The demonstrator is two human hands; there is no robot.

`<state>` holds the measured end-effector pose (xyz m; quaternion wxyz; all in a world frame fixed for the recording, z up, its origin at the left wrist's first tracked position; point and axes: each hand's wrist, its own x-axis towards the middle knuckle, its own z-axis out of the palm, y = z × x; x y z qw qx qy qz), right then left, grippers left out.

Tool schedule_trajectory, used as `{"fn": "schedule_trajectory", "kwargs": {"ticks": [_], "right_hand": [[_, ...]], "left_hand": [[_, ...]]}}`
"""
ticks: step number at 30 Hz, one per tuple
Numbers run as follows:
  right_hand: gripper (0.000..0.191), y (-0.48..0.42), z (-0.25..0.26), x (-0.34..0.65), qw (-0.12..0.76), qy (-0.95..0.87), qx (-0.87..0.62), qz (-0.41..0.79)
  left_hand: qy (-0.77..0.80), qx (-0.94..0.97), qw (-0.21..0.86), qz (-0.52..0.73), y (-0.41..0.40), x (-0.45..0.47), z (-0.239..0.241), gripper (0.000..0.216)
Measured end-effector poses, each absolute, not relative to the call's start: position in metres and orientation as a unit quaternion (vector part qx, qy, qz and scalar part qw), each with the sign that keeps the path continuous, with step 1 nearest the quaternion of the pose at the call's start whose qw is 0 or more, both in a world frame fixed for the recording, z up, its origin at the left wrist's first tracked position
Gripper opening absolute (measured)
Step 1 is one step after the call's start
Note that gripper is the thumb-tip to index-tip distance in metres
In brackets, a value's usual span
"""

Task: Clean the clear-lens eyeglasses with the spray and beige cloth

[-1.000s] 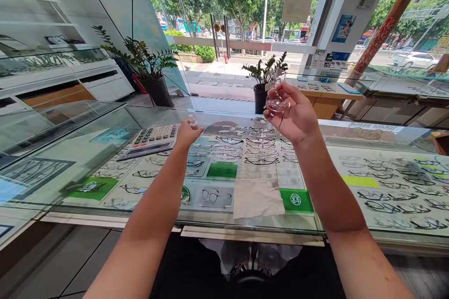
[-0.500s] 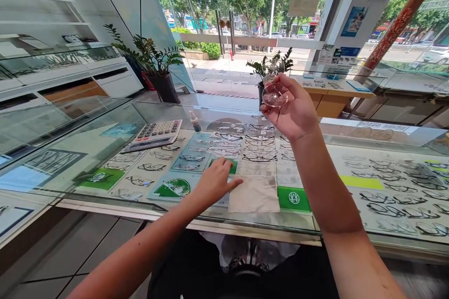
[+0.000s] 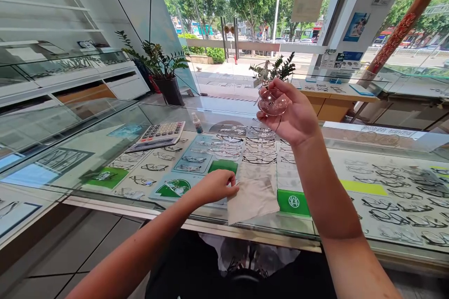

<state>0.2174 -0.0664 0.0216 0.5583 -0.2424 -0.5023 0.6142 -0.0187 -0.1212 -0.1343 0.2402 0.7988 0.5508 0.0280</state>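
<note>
In the head view, my right hand (image 3: 293, 112) is raised above the glass counter, its fingers closed on a pair of thin-rimmed eyeglasses (image 3: 272, 103). One clear lens faces me and catches the light; part of the frame is hidden behind the fingers. Lower down, my left hand (image 3: 217, 184) pinches the upper left edge of a beige cleaning cloth (image 3: 254, 198) between thumb and fingers. The cloth lies on the counter top, a little rumpled near that hand.
A glass display counter (image 3: 206, 222) holds rows of eyeglasses (image 3: 259, 152) under its top. On it stand a small spray bottle (image 3: 197, 123) and a large calculator (image 3: 157, 135). Potted plants (image 3: 168, 79) stand beyond, before the glass door.
My left hand has come down and closed on the cloth's edge, pulling it slightly askew. The right hand still holds the eyeglasses up, with a lens turned more toward me.
</note>
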Motion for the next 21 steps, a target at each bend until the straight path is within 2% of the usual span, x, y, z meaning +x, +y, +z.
{"fn": "schedule_trajectory", "kwargs": {"ticks": [2,4,8,15,21], "right_hand": [[0.032,-0.069,0.023,0.217,0.554,-0.504,-0.234,0.620],[0.030,-0.073,0.024,0.217,0.548,-0.504,-0.229,0.628],[0.028,-0.079,0.027,0.217,0.530,-0.501,-0.222,0.647],[0.028,-0.086,0.026,0.208,0.505,-0.486,-0.190,0.687],[0.033,-0.081,0.021,0.198,0.502,-0.474,-0.198,0.696]], "left_hand": [[0.522,0.805,0.281,0.038,-0.122,-0.022,-0.129,0.021],[0.484,0.788,0.373,0.075,-0.123,-0.027,-0.122,0.026],[0.411,0.698,0.547,0.213,-0.120,-0.038,-0.099,0.037],[0.383,0.571,0.544,0.481,-0.101,-0.033,-0.039,0.040],[0.328,0.561,0.528,0.547,-0.089,-0.008,-0.012,0.032]]}}
